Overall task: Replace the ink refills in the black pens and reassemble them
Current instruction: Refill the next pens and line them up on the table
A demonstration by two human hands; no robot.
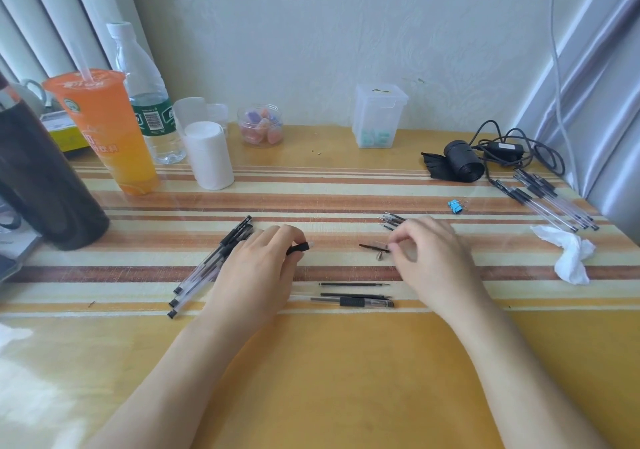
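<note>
My left hand is shut on a pen barrel with a black grip, its clear end pointing right. My right hand pinches a thin black refill at its right end, just above the table; a small metal tip lies below it. Several black-capped pens lie left of my left hand. Between my wrists lie a loose refill and a partly assembled pen. A few refill tips stick out behind my right hand.
An orange drink cup, water bottle, white roll, candy jar and clear box line the back. A black roll, cable, blue clip, more pens and a tissue sit right. A dark flask stands left.
</note>
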